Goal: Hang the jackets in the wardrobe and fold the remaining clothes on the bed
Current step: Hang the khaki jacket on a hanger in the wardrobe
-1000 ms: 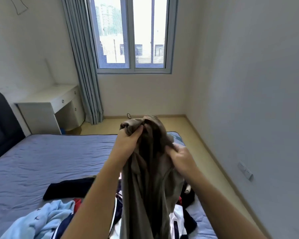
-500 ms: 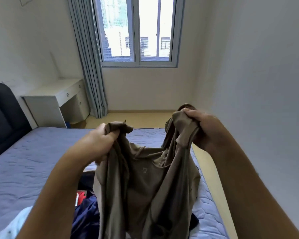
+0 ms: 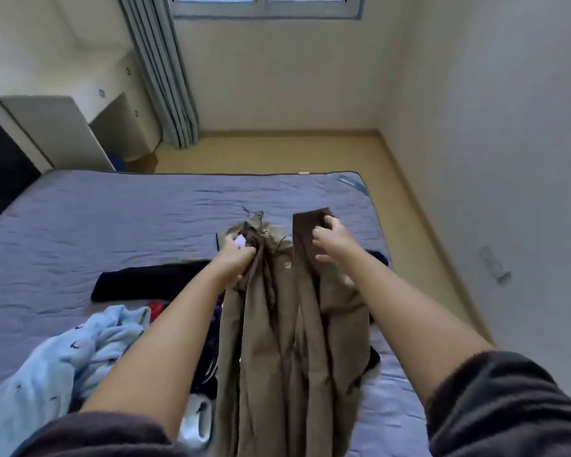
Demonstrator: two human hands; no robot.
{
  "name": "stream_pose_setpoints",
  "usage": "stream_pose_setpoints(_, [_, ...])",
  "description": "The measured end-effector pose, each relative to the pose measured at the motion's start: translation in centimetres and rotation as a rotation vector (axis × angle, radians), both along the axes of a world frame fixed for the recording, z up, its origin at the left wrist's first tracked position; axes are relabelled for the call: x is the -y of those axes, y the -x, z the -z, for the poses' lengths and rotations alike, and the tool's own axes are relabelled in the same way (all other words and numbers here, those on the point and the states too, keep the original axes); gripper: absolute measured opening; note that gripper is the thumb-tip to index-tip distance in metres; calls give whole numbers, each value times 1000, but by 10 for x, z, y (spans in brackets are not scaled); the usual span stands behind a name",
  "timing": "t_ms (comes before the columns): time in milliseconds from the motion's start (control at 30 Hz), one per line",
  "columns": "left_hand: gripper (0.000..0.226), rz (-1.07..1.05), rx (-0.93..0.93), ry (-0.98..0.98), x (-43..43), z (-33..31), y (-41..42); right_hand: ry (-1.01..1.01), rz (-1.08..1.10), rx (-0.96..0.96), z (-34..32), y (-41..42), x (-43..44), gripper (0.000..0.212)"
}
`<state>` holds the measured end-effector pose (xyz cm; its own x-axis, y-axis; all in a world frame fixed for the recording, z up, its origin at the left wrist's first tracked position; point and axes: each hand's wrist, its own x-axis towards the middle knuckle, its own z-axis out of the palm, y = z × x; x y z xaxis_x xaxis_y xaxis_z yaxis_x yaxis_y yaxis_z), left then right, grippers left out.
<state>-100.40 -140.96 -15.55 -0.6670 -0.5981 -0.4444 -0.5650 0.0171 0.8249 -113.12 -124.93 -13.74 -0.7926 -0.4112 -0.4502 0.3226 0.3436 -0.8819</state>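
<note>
On the bed [image 3: 112, 225], toward 6 o'clock in the head view, a brown jacket [image 3: 287, 341] hangs lengthwise between both arms, its lower part draping over a heap of other clothes on the blue quilted cover. The left hand [image 3: 236, 258] has its grip closed round the bunched collar end of the jacket, fingers curled into the folds, with a small white tag showing just above the knuckles. The right hand [image 3: 330, 240], at 1 o'clock from the left one and close beside it, has its grip on a darker brown strip of the same jacket, thumb below and fingers curled over the strip's edge.

At 8 o'clock a pale blue garment [image 3: 63, 364] lies crumpled on the cover. A black garment [image 3: 145, 282] lies flat at 9 o'clock from the left hand, and a red scrap [image 3: 157, 306] shows between it and the blue one. More dark cloth pokes out from under the jacket at 3 o'clock.

Beyond the bed, a white desk [image 3: 63, 127] stands at 10 o'clock beside a grey curtain [image 3: 165, 77], with bare wooden floor [image 3: 277, 153] at 12 o'clock. A wall socket [image 3: 495, 265] sits at 3 o'clock, too blurred to make out.
</note>
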Motion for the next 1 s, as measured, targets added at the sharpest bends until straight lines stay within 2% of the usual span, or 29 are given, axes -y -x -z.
stream_pose_setpoints(100, [49,141,219,120,-23,105,-38,-201,-115,33,103,-28,-25,53])
stream_pose_setpoints(200, [33,255,427,-7,-57,205,-97,-380,-139,105,205,-74,-66,42])
stream_pose_setpoints(333, [11,267,515,-72,-100,296,-154,-495,-186,193,308,-131,-110,27])
stream_pose_setpoints(533, [19,171,587,-295,-157,401,-198,-584,-256,436,427,-200,-146,13])
stream_pose_setpoints(667, [13,-21,724,-534,-184,454,-204,-553,-37,887,479,-235,-153,6])
stream_pose_setpoints(733, [18,-189,706,-661,-194,475,-197,-430,240,1042,502,-240,-150,15])
stream_pose_setpoints(767, [19,-293,676,-711,-198,483,-192,-348,413,1061,512,-240,-147,20])
stream_pose_setpoints(833, [18,-535,582,-760,-206,497,-182,-267,654,959,530,-239,-144,25])
stream_pose_setpoints(867, [16,-663,512,-748,-210,502,-177,-272,696,883,535,-237,-144,22])
stream_pose_setpoints(933, [14,-876,387,-601,-211,507,-173,-322,702,737,537,-229,-148,17])
stream_pose_setpoints(1000, [15,-1032,342,-380,-198,505,-176,-368,758,599,536,-214,-160,30])
